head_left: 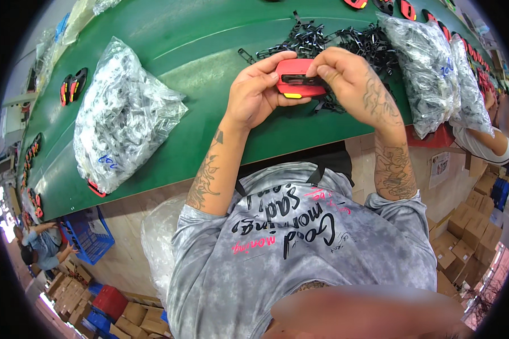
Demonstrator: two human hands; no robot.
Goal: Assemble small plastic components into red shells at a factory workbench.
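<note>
My left hand (pixel 253 90) is closed round the left end of a red plastic housing (pixel 301 89) with a long black slot and a yellow tab on its near edge. Over the slot's right end, the thumb and forefinger of my right hand (pixel 353 85) are pinched together; whatever they hold is hidden. Both hands are just above the green table (pixel 209 130). Behind them lies a loose heap of small black clip-like parts (pixel 308 42), some reaching under my right hand.
Clear bags of small parts lie left (pixel 121 118) and right (pixel 427 73). Red-and-black pieces (pixel 73 86) sit at the far left; more line the table's back right. At right a person's arm (pixel 481 144) reaches in. A blue crate (pixel 90 237) and cardboard boxes (pixel 466 226) stand below.
</note>
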